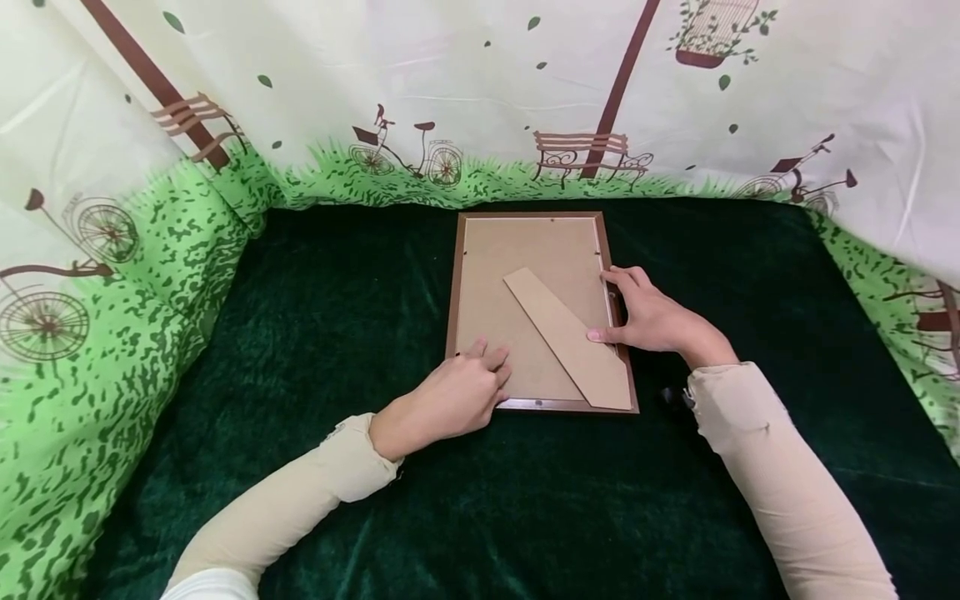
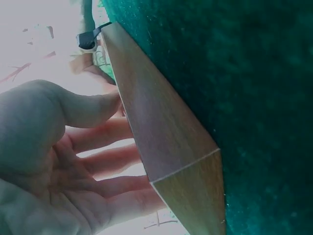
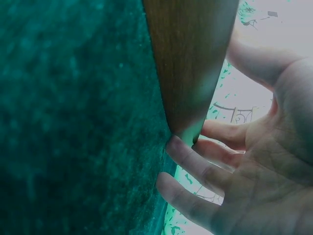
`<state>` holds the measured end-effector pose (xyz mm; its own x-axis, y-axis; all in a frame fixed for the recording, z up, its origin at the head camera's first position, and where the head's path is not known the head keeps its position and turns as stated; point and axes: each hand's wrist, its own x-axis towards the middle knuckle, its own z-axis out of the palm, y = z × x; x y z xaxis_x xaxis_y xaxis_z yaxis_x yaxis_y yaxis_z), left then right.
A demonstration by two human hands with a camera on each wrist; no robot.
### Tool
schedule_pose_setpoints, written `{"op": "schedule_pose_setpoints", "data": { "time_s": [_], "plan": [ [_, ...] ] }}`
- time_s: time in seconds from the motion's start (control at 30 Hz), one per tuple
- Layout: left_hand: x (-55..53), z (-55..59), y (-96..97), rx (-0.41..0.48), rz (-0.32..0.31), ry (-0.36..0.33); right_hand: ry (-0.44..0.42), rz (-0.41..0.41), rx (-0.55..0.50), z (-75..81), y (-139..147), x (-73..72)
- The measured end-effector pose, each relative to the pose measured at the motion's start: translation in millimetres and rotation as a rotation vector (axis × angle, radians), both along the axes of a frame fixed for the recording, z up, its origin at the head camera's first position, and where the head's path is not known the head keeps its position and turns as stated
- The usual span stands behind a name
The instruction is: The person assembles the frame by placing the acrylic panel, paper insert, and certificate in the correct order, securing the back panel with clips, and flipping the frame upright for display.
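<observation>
Picture frame (image 1: 498, 312) back-up on green velvet (image 1: 337, 333). Left hand (image 1: 457, 392) loosely open over near-left corner; right hand (image 1: 660, 321) half-spread at right edge; neither clearly grips. I'd press rails, not easel stand (image 1: 570, 342).

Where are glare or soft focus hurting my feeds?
Head: bright, picture frame reasonably sharp. Left wrist: curtain blown out to near white, left hand in shade. Right wrist: similar overexposure behind the right hand, dark cloth soft, strong teal cast.
</observation>
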<state>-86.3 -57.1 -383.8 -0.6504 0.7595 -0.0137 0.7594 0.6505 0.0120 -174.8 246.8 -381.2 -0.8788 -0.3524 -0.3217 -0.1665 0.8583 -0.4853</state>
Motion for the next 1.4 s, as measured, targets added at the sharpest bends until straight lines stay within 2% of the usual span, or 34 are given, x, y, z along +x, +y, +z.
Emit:
{"op": "schedule_pose_setpoints", "data": {
  "time_s": [0.1,0.33,0.53,0.9,1.13,1.4],
  "plan": [
    [-1.5,1.1,2.7,-0.017,0.002,0.013,0.001,-0.004,0.002,0.8,0.1,-0.1],
    [-2.7,3.3,0.2,0.009,0.015,-0.058,-0.001,0.002,0.0,0.3,0.0,0.1],
    [0.8,0.6,-2.0,0.059,0.027,-0.054,0.003,0.003,0.001,-0.4,1.3,-0.7],
    [3.2,0.8,-2.0,0.045,0.047,-0.097,-0.002,0.003,-0.008,-2.9,2.3,-0.9],
    [5.3,0.7,-1.6,0.105,0.076,-0.106,-0.002,0.001,-0.015,-3.0,1.4,-1.5],
    [6.0,-1.3,-1.3,0.132,0.091,-0.102,-0.008,-0.003,-0.012,-1.7,1.0,-1.1]
  ]
}}
